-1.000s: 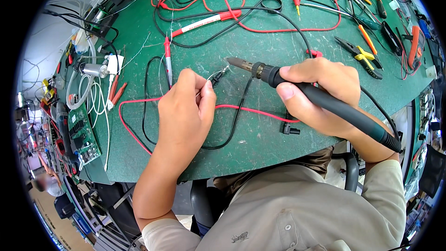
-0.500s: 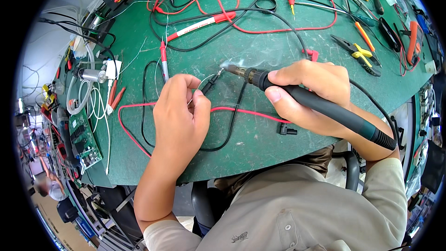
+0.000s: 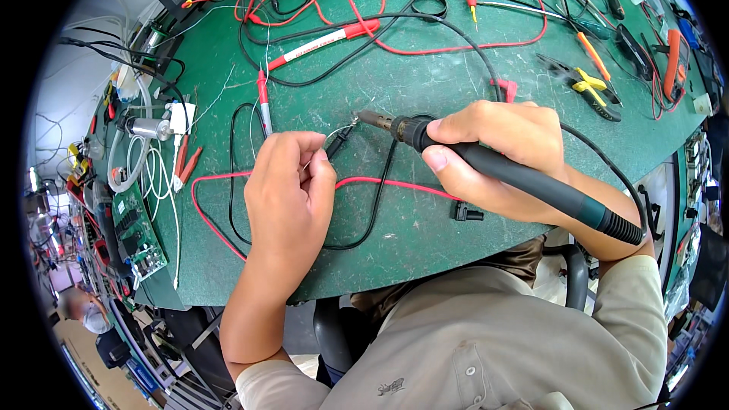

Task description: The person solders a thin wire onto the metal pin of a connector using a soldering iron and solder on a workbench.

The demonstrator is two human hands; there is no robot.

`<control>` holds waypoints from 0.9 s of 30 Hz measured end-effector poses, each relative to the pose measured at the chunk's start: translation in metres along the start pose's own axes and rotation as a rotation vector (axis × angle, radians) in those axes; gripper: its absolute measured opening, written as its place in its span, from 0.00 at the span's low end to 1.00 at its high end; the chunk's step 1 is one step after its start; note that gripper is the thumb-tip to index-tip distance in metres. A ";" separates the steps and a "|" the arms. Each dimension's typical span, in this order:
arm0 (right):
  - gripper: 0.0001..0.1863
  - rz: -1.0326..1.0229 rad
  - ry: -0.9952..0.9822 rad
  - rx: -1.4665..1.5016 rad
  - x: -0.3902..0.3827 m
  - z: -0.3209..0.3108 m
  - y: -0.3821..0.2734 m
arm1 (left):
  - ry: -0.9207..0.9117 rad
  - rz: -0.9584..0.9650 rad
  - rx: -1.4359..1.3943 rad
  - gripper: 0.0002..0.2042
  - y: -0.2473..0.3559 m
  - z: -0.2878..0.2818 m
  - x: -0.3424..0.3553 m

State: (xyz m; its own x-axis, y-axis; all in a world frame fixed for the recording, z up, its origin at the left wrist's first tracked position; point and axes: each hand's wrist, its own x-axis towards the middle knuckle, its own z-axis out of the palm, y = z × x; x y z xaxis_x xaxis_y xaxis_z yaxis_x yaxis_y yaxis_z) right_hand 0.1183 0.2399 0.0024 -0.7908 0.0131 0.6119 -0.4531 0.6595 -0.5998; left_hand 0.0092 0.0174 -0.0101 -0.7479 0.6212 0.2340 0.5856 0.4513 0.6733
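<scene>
- The right grip point(image 3: 501, 156) was clamped on the soldering iron point(image 3: 524, 178), its tip pointing left and away from the person.
- The left grip point(image 3: 288, 190) was pinched together on a thin solder wire point(image 3: 330, 135), which ran out toward that tip.
- The black plug point(image 3: 339, 143) lay between the hands, its bare metal end at the iron's tip; whether they touched could not be told.
- The work seemed midway: iron and wire had been brought to the metal end, but no finished joint could be made out, so the soldering was probably left to complete.
- A red lead point(image 3: 410, 184) and a black cable point(image 3: 382, 197) crossed the counter point(image 3: 425, 235) on the near side, with a black connector point(image 3: 468, 212) near the right hand.
- A red test probe point(image 3: 263, 102) crowded the left grip's far side.
- Open room lay to the far right, up to the long-nose pliers point(image 3: 588, 87); the near edge curved close to the person's lap.
</scene>
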 end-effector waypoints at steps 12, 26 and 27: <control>0.08 -0.015 -0.011 0.001 0.001 0.001 0.000 | 0.050 0.112 0.141 0.05 -0.003 0.005 0.001; 0.09 0.003 -0.029 0.005 -0.001 0.003 0.000 | 0.019 0.135 0.189 0.07 -0.003 0.006 0.001; 0.09 0.004 -0.030 0.004 -0.002 0.003 0.000 | 0.019 0.138 0.191 0.07 -0.003 0.006 0.002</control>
State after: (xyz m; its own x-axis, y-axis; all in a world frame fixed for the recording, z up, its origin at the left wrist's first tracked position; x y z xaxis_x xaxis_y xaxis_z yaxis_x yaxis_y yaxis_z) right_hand 0.1182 0.2380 -0.0003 -0.8044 -0.0066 0.5940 -0.4517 0.6563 -0.6044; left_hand 0.0082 0.0212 -0.0159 -0.6610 0.6743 0.3291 0.7301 0.4768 0.4894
